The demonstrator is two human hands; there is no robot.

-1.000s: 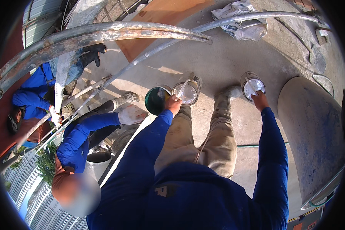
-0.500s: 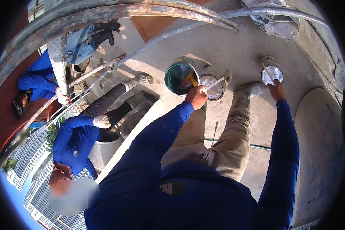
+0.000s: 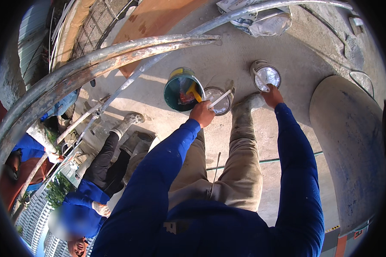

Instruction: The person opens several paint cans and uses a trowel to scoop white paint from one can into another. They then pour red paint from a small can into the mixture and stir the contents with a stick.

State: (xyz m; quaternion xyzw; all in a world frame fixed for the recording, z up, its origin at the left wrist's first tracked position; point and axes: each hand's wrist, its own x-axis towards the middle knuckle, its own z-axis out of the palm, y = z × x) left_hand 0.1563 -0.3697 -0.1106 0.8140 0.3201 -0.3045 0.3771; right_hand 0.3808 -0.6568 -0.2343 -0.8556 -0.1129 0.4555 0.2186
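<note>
My left hand (image 3: 201,114) is closed on a white strip-like handle (image 3: 221,99) that crosses the top of a round metal can (image 3: 224,109). A dark green bucket (image 3: 170,92) is beside that hand, with a yellow-handled tool (image 3: 195,92) and clear plastic inside. Whether the left hand also grips the bucket's rim or handle is hidden. On the right, my right hand (image 3: 272,96) is closed on another white handle (image 3: 260,79), over a second metal can (image 3: 270,75) with a shiny silvery top. Whether the cans touch the floor, I cannot tell.
Metal pipes (image 3: 111,51) arc across the upper left. A co-worker in blue (image 3: 88,192) is at lower left, another person (image 3: 28,147) beyond the rails. White sacks (image 3: 270,23) lie ahead on the concrete floor. A large curved grey panel (image 3: 347,141) is close on my right.
The view has swung, so hands, cans and bucket appear farther left. The left can is nearer my foot. The co-worker at lower left appears lower in view. Both hands keep their grips.
</note>
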